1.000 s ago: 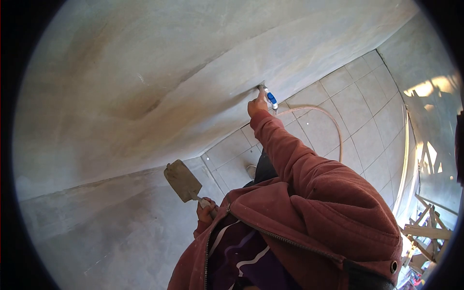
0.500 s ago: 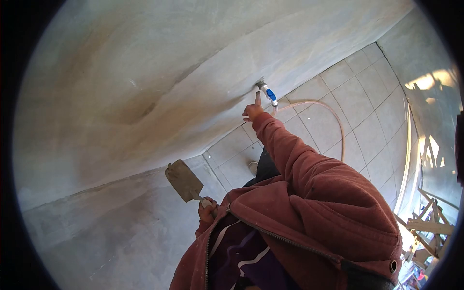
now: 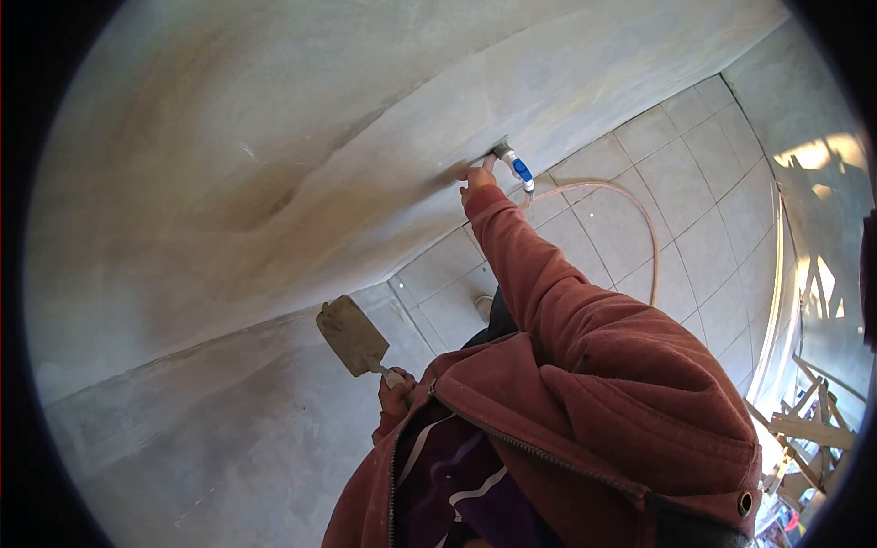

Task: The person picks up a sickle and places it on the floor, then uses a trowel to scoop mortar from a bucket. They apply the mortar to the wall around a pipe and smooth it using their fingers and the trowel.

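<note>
My left hand is closed around the handle of a trowel. Its broad blade, smeared with grey-brown mortar, points up and left in front of the plastered wall. My right arm is stretched out to a white tap with a blue handle that sticks out of the wall. At the tap's base, my right hand has a finger extended against or very near the wall, with nothing visible in the hand. The other fingers are partly hidden.
A pale hose curves from below the tap across the tiled floor. The plastered wall fills the upper left and meets another wall at lower left. Wooden scraps lie piled at far right.
My right hand has shifted slightly left and up, its finger now beside the tap's base at the wall. The trowel stays in my left hand, and the view has moved slightly.
</note>
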A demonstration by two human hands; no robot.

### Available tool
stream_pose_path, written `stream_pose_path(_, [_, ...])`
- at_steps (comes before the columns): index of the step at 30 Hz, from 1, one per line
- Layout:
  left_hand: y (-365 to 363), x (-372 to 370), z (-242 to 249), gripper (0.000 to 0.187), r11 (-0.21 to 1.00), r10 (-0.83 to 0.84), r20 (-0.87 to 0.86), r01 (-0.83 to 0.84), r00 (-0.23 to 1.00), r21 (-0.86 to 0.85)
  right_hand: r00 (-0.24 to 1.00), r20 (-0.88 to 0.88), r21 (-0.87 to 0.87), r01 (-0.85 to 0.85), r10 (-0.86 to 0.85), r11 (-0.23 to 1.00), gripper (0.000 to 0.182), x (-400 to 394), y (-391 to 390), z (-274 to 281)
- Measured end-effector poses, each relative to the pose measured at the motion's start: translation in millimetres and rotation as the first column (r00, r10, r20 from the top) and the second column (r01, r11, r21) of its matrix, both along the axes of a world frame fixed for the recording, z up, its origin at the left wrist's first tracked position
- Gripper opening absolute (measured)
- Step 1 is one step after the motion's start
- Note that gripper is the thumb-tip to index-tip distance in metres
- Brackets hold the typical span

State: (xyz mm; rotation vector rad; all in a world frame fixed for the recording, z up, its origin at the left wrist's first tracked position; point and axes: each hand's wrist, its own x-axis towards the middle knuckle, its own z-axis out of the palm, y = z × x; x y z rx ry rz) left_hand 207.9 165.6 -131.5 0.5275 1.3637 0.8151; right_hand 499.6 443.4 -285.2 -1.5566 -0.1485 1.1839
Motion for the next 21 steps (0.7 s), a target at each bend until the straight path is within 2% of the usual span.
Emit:
stream_pose_path(1, [-2,-1,-2,0.025,1.0,0.013,0.027,-0.014,1.0,0.005,0.981,0.19,-0.021,-0.032,0.035,0.999,0.084,-3,16,-26])
stream_pose_path(3, [-1,0,1,0.025,1.0,0.018,0.007,-0.018,1.0,0.002,0.834,0.54,-0.078,-0.082,0.111,0.994,0.086,-11,31,-55])
stream_pose_path(4, [0,1,2,0.025,1.0,0.014,-0.011,-0.014,1.0,0.0,0.834,0.539,-0.083,-0.086,0.117,0.993,0.086,-10,25,-61])
stream_pose_path(6, [2,5,8,0.025,1.0,0.03,0.011,-0.03,0.999,-0.007,0.967,0.228,-0.005,-0.112,0.11,0.994,0.086,2,-11,-8])
stream_pose_path(8, [3,9,9,0.025,0.999,0.053,0.039,-0.052,0.998,-0.009,0.957,0.261,-0.014,-0.129,0.128,0.992,0.085,11,-29,-10])
stream_pose_path(10, [2,7,9,0.024,1.0,-0.001,0.002,0.002,1.0,-0.023,0.944,0.29,-0.023,-0.155,0.155,0.988,0.085,13,-31,-12])
stream_pose_path(11, [0,7,10,0.024,1.0,0.01,-0.001,-0.01,1.0,-0.027,0.995,0.096,0.063,-0.044,0.038,0.997,0.083,13,-28,-8])
stream_pose_path(12, [-1,7,9,0.024,1.0,0.01,0.013,-0.01,1.0,-0.021,0.991,-0.112,0.123,0.083,-0.069,0.989,0.082,11,-26,-1])
stream_pose_path(13, [-1,7,8,0.024,1.0,0.01,0.028,-0.01,1.0,-0.012,0.947,-0.32,-0.006,0.023,-0.023,1.0,0.083,16,-32,51])
stream_pose_path(14, [-1,7,8,0.024,1.0,0.02,0.026,-0.02,0.999,-0.012,0.947,-0.321,-0.005,0.013,-0.014,1.0,0.083,12,-30,50])
stream_pose_path(16, [-1,7,7,0.024,0.999,0.044,0.064,-0.044,0.997,-0.008,0.894,-0.43,-0.021,0.132,-0.129,0.991,0.084,11,-13,45])
stream_pose_path(17, [0,8,8,0.024,0.998,0.056,0.064,-0.055,0.996,-0.007,0.996,0.069,0.286,-0.067,0.049,0.956,0.084,4,14,-109])
stream_pose_path(20, [-1,8,6,0.024,0.996,0.091,0.082,-0.089,0.992,-0.027,0.994,0.107,0.313,-0.048,0.015,0.948,0.082,9,19,-110])
stream_pose_path(21, [-2,8,4,0.025,0.996,0.092,0.088,-0.092,0.992,-0.007,0.924,-0.327,-0.015,0.205,-0.199,0.979,0.076,6,1,30])
